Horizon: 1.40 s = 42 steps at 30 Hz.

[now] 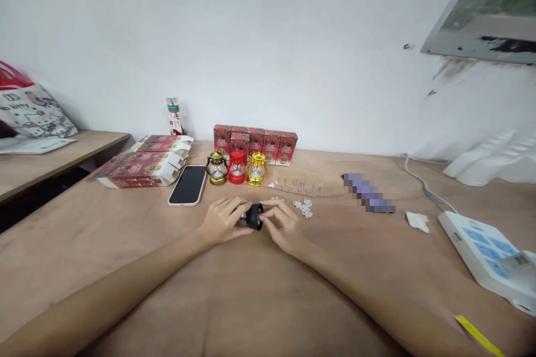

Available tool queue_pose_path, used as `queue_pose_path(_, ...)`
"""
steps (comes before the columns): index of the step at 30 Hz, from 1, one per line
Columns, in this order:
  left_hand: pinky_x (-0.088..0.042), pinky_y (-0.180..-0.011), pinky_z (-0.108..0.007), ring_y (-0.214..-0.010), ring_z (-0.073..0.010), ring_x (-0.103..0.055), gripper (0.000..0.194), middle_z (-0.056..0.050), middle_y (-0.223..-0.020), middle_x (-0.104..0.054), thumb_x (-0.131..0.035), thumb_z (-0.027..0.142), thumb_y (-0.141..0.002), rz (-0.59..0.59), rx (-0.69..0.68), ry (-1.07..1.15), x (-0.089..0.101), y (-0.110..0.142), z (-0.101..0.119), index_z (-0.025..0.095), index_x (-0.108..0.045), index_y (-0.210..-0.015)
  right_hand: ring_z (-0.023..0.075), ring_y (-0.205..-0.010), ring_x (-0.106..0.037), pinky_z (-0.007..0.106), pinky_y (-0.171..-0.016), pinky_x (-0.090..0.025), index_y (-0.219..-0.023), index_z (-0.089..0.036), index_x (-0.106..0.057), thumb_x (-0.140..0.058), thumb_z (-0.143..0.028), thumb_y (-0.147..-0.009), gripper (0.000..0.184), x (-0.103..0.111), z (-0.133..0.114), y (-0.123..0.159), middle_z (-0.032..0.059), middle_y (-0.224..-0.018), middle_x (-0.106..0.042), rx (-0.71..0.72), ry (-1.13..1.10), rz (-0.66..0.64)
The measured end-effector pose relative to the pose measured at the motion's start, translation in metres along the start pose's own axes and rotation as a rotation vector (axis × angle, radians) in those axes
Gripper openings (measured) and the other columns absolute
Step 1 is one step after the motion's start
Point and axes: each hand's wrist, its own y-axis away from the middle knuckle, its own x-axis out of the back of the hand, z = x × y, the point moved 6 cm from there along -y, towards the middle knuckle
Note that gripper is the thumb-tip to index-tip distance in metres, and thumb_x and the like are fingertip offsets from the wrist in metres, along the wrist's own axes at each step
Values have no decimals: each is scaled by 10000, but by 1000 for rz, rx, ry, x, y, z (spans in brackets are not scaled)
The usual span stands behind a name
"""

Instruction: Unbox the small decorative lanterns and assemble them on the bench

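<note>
So both hands are clamped on the little black lantern (253, 216), left hand (221, 222) at 9 o'clock, right hand (285, 226) at 3. I'd keep it low over the table (251, 301) and twist gently.

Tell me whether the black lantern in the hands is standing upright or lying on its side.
On its side. The black lantern lies horizontally between the left hand and right hand, unlike the three lanterns standing upright behind.

"KITTY" lettering on the white bag (36, 114) at far left, other print too small to read
</note>
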Motion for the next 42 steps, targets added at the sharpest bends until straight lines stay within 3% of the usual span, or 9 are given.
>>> queue_pose_path(9, -472, -616, -265, -713, -173, -652, 270, -66, -828, -676, -549, 384, -817, 3, 1, 24, -1, -2, 0, 147, -546, -948, 151, -899, -602, 284, -757, -501, -843, -207, -495, -433, -175, -876, 77, -6, 2, 1, 77, -947, -570, -14, 33, -63)
queue_pose_path(13, -478, -631, -269, -720, -174, -651, 307, -60, -830, -672, -537, 433, -816, -24, 76, 47, -5, -1, -6, 162, -550, -959, 150, -876, -589, 285, -745, -493, -854, -212, -485, -427, -197, -882, 66, -5, 7, 1, 65, -932, -556, -68, 18, -44)
queue_pose_path(19, -492, -650, -285, -758, -192, -650, 315, -70, -861, -668, -542, 430, -817, -34, 158, 78, -5, -1, -12, 157, -542, -974, 165, -767, -550, 302, -677, -467, -814, -203, -501, -421, -223, -882, 107, 3, 39, 2, 52, -856, -539, -218, 136, 6)
queue_pose_path(25, -486, -642, -286, -755, -194, -643, 329, -63, -858, -660, -536, 455, -808, -68, 177, 34, -8, -2, -13, 166, -545, -966, 220, -746, -486, 364, -687, -422, -704, -222, -531, -456, -195, -835, 154, 2, 60, 7, 49, -727, -536, -107, 421, -61)
queue_pose_path(29, -476, -637, -290, -737, -196, -632, 310, -69, -857, -651, -540, 411, -801, -82, 124, -27, -8, -3, -9, 155, -538, -976, 234, -769, -486, 386, -699, -424, -666, -221, -551, -453, -189, -841, 204, 2, 60, 6, 70, -738, -561, -117, 443, -39)
queue_pose_path(34, -455, -665, -308, -786, -216, -625, 321, -73, -871, -643, -556, 355, -761, -194, 38, -91, -15, -2, -3, 168, -542, -1022, 213, -829, -557, 376, -746, -473, -750, -211, -612, -474, -223, -855, 174, 6, 43, 2, 68, -825, -622, -220, 120, -5)
queue_pose_path(42, -431, -640, -309, -761, -208, -623, 297, -75, -862, -653, -559, 377, -782, -244, -72, -189, -14, -9, -5, 164, -566, -989, 184, -992, -622, 365, -872, -513, -995, -216, -626, -560, -315, -777, 248, -36, 32, 30, 53, -1056, -671, -890, -858, 116)
